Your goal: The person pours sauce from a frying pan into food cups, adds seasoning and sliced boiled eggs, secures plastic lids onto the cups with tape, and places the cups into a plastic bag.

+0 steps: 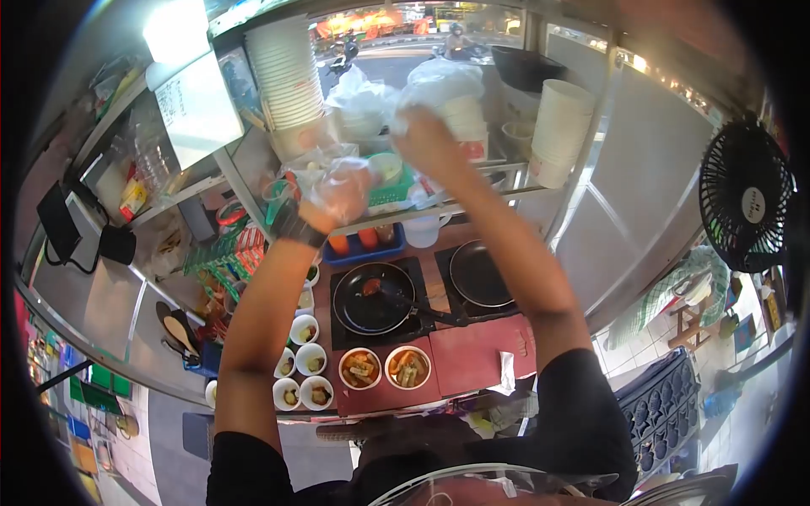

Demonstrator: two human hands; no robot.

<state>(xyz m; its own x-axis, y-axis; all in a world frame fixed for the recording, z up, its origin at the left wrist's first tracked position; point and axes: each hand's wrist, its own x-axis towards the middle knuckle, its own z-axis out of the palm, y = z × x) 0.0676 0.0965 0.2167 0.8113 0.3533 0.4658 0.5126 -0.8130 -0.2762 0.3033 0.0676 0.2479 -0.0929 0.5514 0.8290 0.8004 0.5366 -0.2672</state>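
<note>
Both my hands are raised over the shelf at the back of the stall and are smeared by motion. Clear plastic, looking like a thin bag, bunches around the fingers of my left hand, which seems closed on it. Higher and to the right, my right hand is beside white plastic-covered bowls; its fingers are too blurred to read. Below, two white bowls of reddish soup stand on the red counter. Behind them is a black frying pan with something reddish and a dark utensil in it.
A second black pan sits on the right burner. Several small white cups of food stand left of the soup. Tall stacks of white containers flank the shelf. A blue tray holds orange containers. A black fan hangs right.
</note>
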